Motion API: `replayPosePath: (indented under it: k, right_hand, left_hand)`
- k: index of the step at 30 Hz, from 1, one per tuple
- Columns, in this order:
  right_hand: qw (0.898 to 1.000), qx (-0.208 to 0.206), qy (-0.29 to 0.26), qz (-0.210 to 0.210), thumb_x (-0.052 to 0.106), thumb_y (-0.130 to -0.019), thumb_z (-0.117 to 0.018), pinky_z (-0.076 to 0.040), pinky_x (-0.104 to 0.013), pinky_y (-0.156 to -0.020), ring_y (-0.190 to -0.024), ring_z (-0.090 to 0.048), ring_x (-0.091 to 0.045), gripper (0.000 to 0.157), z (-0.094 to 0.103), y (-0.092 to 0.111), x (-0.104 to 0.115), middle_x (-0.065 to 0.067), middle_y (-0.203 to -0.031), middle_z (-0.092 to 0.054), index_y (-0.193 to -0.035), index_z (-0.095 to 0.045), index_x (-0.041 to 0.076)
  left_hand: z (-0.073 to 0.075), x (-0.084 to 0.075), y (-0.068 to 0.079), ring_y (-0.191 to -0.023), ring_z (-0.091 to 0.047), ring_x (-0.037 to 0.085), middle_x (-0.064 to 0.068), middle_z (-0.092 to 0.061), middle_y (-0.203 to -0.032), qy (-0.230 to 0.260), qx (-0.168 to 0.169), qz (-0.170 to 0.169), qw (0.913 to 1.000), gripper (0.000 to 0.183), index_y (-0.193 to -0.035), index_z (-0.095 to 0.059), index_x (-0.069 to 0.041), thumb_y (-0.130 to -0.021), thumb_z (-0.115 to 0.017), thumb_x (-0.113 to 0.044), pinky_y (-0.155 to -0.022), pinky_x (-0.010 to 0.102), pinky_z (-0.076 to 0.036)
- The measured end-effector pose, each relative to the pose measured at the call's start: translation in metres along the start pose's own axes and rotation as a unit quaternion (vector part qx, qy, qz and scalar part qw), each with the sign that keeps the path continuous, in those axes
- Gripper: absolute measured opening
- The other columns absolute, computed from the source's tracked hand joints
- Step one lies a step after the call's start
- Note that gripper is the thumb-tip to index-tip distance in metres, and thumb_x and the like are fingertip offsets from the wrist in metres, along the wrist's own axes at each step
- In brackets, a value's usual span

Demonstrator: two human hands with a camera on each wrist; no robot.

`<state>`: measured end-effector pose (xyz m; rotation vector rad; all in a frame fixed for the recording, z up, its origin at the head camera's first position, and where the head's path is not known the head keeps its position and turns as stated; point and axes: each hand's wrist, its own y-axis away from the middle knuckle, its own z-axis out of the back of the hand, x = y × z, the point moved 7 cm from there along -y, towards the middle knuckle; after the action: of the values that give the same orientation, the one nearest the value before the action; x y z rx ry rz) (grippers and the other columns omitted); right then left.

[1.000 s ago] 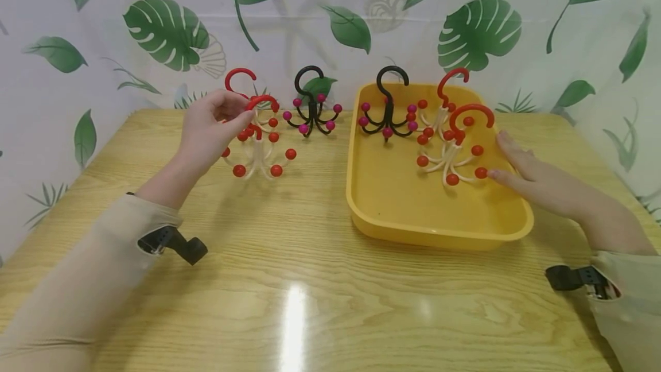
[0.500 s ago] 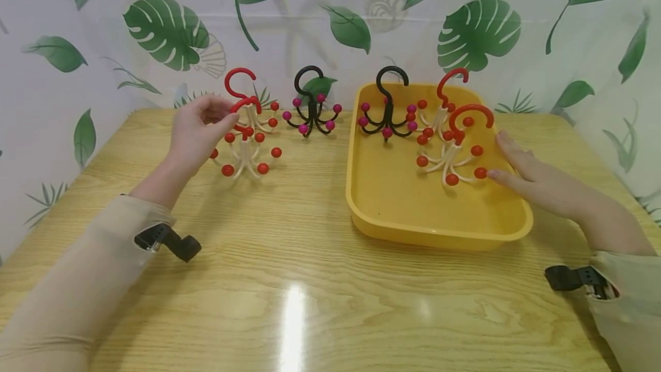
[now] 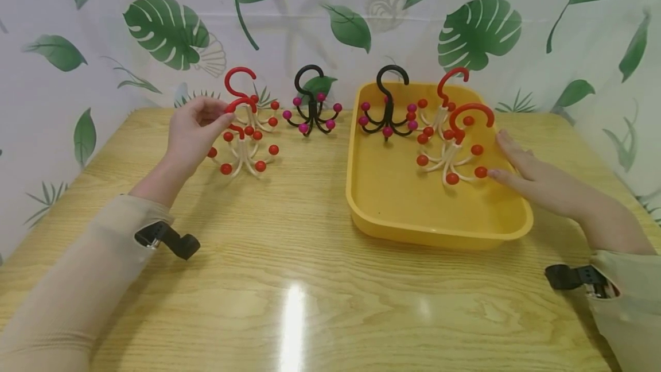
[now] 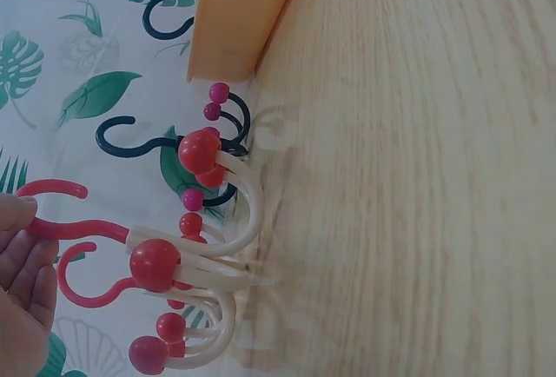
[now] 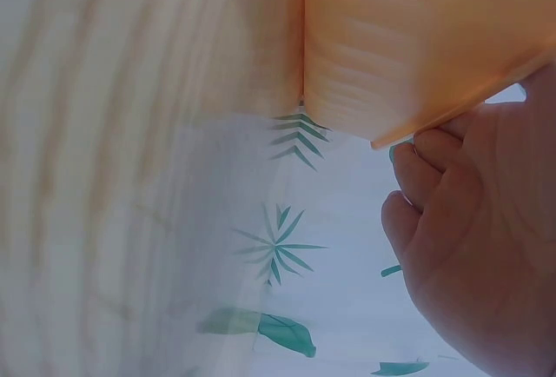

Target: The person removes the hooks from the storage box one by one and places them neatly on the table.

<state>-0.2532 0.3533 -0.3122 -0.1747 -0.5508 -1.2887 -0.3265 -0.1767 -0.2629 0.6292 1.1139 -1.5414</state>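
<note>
On the left of the head view, my left hand [image 3: 193, 128] pinches the red hook of a front swivel hanger [image 3: 242, 154]. This hanger has cream arms tipped with red balls and stands upright, close over the table. A matching red-hooked hanger [image 3: 240, 76] is just behind it, partly covered. To their right stands a black hanger [image 3: 312, 102] with pink balls. My right hand [image 3: 547, 182] holds the right rim of a yellow tray [image 3: 439, 233], thumb over the inside and fingers along the outer wall. In the right wrist view, the lower fingers [image 5: 417, 173] lie just beneath the rim.
Inside the tray, a black hanger [image 3: 387, 108] stands at the back left and two red-hooked hangers, one rear [image 3: 441, 102] and one front [image 3: 454, 154], at the right. Behind the wooden table [image 3: 268, 280] hangs a leaf-printed cloth [image 3: 289, 27].
My left hand has carried the front hanger a little to the left, so it stands in front of the rear red-hooked one. The right hand and tray have stayed put.
</note>
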Motion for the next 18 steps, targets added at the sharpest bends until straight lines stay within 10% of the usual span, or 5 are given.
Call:
replayPosePath:
  k: [18]
  right_hand:
    - [1.000, 0.001, 0.002, -0.003, 0.043, -0.100, -0.043, 0.004, -0.065, -0.107, -0.140, 0.017, -0.040, 0.078, 0.000, 0.000, 0.000, 0.000, -0.155, 0.020, -0.151, 0.012, 0.019]
  left_hand:
    - [0.005, 0.013, 0.006, -0.091, -0.054, 0.016, 0.006, -0.059, -0.102, -0.004, -0.013, 0.009, 0.9999, 0.028, -0.112, -0.059, 0.000, -0.092, -0.065, -0.018, -0.084, 0.020, -0.047]
